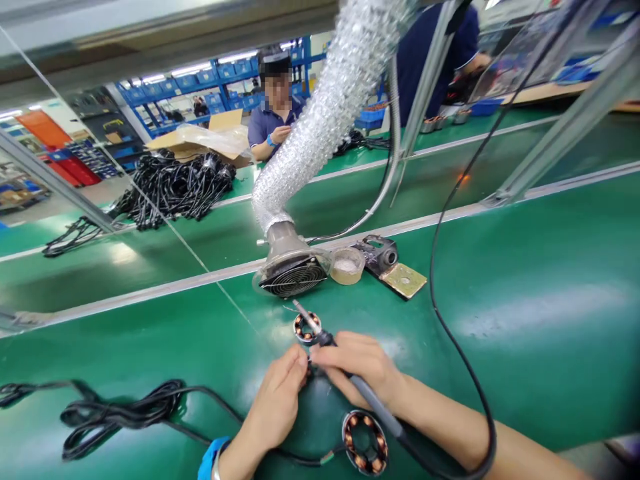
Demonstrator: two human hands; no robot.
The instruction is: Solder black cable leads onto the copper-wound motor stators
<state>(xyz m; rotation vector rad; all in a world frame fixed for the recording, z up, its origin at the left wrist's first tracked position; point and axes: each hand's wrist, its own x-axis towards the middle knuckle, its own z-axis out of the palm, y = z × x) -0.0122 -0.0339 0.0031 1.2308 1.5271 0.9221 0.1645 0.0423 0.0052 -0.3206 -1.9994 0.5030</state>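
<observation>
My right hand [367, 367] is closed around a soldering iron [370, 395], whose metal tip points up and away from me. Beside it, my left hand [277, 400] is closed in a pinch near the fingers of the right; whatever it grips is hidden. Just beyond the fingertips lies a small motor stator [299, 328] with copper windings, partly behind the iron. Another copper-wound stator [349, 440] rests below my right hand. A black cable [170, 407] passes under my left wrist and its coloured wire end reaches this nearer stator.
A fume extractor hood [293, 267] on a foil duct [320, 127] stands ahead. Right of it are a tape roll [347, 267] and a soldering iron stand [385, 257] with a yellow sponge [406, 280]. The iron's cord [450, 327] loops at right. Black cables [175, 187] and co-workers are across the line.
</observation>
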